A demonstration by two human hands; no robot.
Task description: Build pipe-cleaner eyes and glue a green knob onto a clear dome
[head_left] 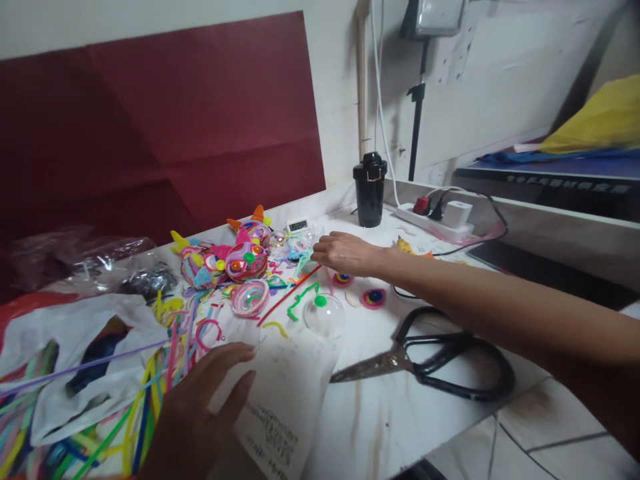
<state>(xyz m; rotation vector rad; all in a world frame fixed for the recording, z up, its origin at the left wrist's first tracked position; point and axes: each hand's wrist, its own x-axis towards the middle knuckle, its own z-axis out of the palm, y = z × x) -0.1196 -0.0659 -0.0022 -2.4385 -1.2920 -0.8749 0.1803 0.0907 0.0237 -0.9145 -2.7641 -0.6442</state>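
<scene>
Left hand (200, 407): open, flat on printed paper sheet (285, 400), print illegible. Right hand (345, 253): fingers loosely curled, empty, touching pipe-cleaner scraps (300, 257) mid-table. One scissors (430, 363); one black cup (370, 190); two coiled discs (373, 298).

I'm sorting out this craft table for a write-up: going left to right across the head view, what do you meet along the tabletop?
White plastic bag → left hand → coiled colourful ornaments → clear dome → right hand → black cup → scissors → power strip.
</scene>
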